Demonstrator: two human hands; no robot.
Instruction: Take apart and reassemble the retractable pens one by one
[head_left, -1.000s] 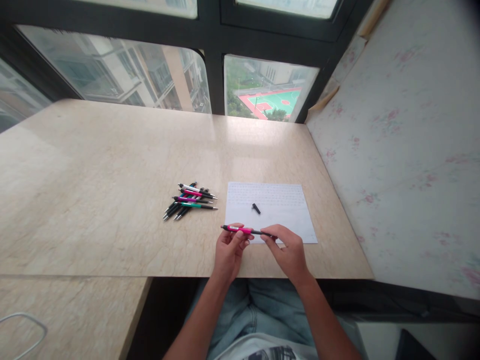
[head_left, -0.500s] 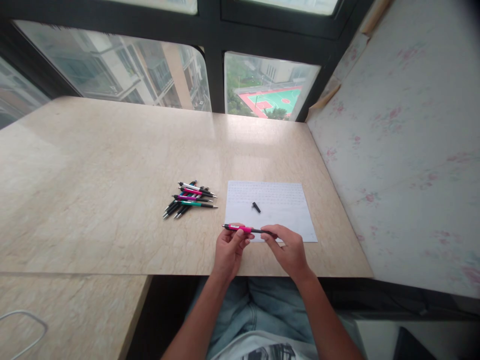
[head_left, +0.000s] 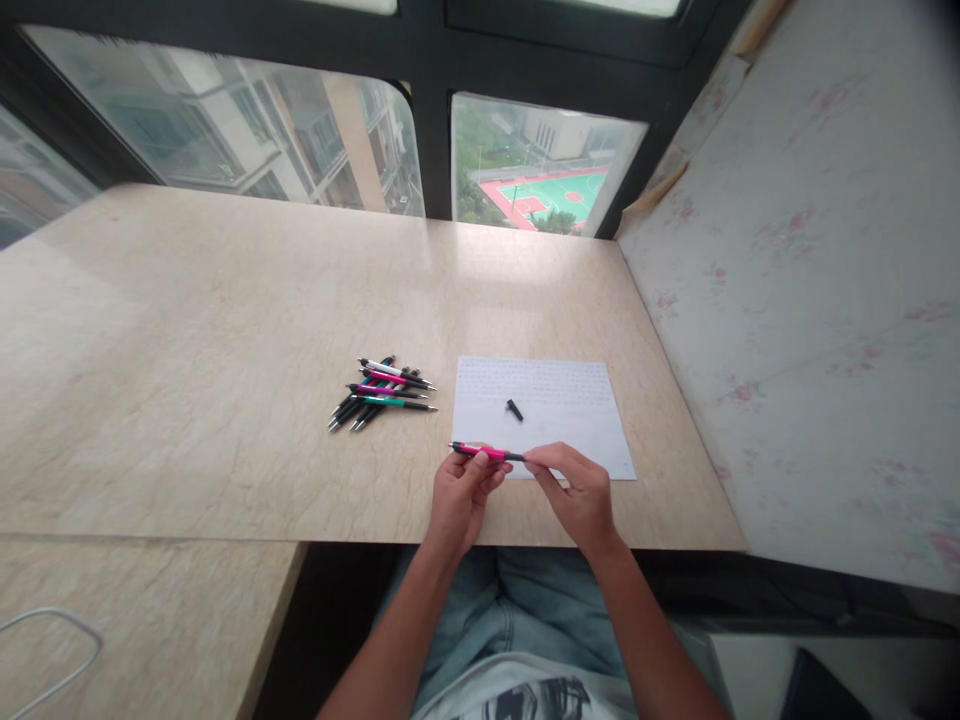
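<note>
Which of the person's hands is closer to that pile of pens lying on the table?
The left hand. It is just right of and below the pile of pens, gripping the pink pen. The right hand is farther right, by the paper.

glossy marble-look table (head_left: 225, 320), matt paper sheet (head_left: 570, 400), plastic pen (head_left: 486, 452)

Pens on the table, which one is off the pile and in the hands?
The pink and black pen, gripped at its ends by left hand and right hand; the others lie in the pile.
</note>
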